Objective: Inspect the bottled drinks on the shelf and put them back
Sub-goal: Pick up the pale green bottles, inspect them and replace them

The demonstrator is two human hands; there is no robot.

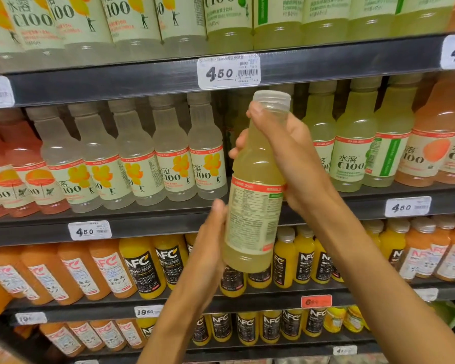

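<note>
I hold a pale yellow-green drink bottle [254, 206] upright in front of the middle shelf [168, 224], its printed back label facing me. My right hand [286, 158] grips its neck and shoulder from the right, fingers curled round just under the clear cap. Against its lower left side rests my left hand [210, 240], fingers straight along the label. Behind the bottle a dark gap shows in the row of matching green-labelled bottles [352, 151].
Clear lemon-labelled bottles [168, 156] stand left of the gap, pink-orange ones [431, 143] at the far right. The upper shelf holds more bottles [132, 19]. Orange and yellow NFC juice bottles [142, 266] fill the lower shelves. Price tags [227, 70] hang on the shelf edges.
</note>
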